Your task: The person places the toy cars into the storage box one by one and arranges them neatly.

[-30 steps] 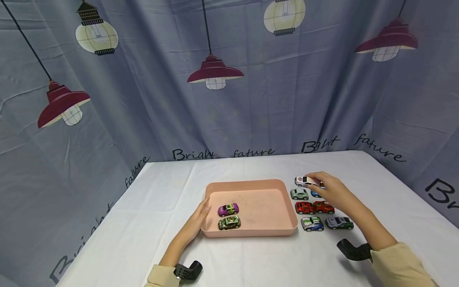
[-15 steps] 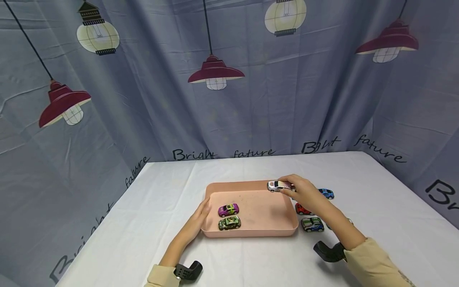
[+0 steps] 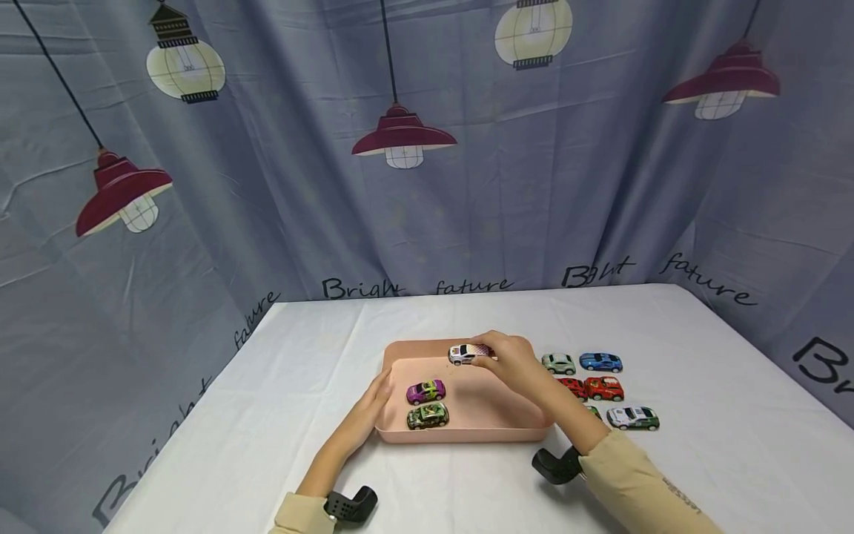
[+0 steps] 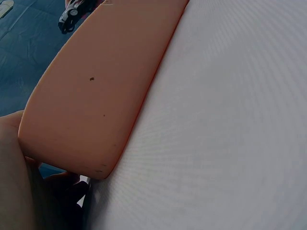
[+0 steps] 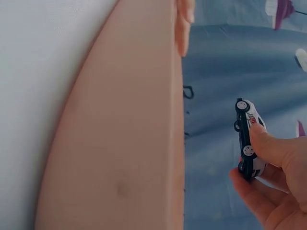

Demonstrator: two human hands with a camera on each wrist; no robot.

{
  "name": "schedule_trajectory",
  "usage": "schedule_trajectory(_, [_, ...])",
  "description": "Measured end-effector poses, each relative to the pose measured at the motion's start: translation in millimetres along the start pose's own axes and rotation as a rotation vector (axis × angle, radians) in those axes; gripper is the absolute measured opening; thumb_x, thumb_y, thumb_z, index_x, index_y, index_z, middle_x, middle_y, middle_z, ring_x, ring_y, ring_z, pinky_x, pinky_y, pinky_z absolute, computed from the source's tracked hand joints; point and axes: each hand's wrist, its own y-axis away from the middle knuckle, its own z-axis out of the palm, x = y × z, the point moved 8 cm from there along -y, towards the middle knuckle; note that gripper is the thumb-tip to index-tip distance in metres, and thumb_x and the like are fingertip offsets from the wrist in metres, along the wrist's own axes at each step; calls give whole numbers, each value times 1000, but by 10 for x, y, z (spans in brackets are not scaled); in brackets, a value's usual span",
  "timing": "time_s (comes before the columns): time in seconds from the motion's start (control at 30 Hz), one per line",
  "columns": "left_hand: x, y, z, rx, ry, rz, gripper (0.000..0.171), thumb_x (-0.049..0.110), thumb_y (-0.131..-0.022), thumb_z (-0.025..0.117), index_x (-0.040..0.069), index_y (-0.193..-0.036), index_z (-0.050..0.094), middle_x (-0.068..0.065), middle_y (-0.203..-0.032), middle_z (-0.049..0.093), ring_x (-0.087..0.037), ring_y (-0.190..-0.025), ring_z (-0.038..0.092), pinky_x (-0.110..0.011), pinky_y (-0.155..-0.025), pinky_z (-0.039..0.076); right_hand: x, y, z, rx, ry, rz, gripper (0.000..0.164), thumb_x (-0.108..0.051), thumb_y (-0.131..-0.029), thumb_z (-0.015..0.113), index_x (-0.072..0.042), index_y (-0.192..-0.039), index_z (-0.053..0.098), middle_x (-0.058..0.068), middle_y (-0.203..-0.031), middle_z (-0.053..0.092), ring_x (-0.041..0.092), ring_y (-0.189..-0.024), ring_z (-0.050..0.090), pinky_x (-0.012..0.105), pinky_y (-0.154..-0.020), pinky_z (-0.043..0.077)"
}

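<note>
In the head view a pink tray (image 3: 494, 435) lies on the table, with a purple toy car (image 3: 425, 391) and a green camouflage toy car (image 3: 428, 416) in its left part. My left hand (image 3: 369, 404) rests along the tray's left wall, fingers fairly straight; the left wrist view shows that hand (image 4: 14, 177) against the tray's end (image 4: 91, 110). Over the back of the tray my right hand (image 3: 517, 363) pinches a white toy car (image 3: 462, 354) between thumb and fingers. Wheels and dark underside of this white toy car (image 5: 244, 139) show in the right wrist view, above the rim.
Right of the tray stand several toy cars: a pale green one (image 3: 558, 363), a blue one (image 3: 601, 362), a red one (image 3: 604, 388) and a white-and-green one (image 3: 632, 417). My right forearm partly hides others. A patterned curtain (image 3: 427, 222) hangs behind the white table (image 3: 320, 348).
My right hand has carried the white toy car leftward from the group of cars to over the tray. The left hand has stayed at the tray's left side.
</note>
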Motion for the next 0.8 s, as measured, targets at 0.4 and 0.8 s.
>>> schedule_trajectory(0.4, [309,132,-28,-26,17,2,55,38,-99,30,12,-145,21,-19,-149,22,-43,-135,22,-62,-108,14,-134,-337,529,-115,-64,91,28,-20,-83,65,-8,-109,65,9,-109,64,20,-97,60,36,-83,51])
schedule_trajectory(0.8, [383,189,-25,-33,14,-2,56,40,-98,31,11,-145,21,-20,-149,22,-43,-135,21,-61,-108,14,-182,-446,952,-139,-126,65,20,-11,-83,64,-2,-101,65,11,-100,67,24,-99,61,37,-90,48])
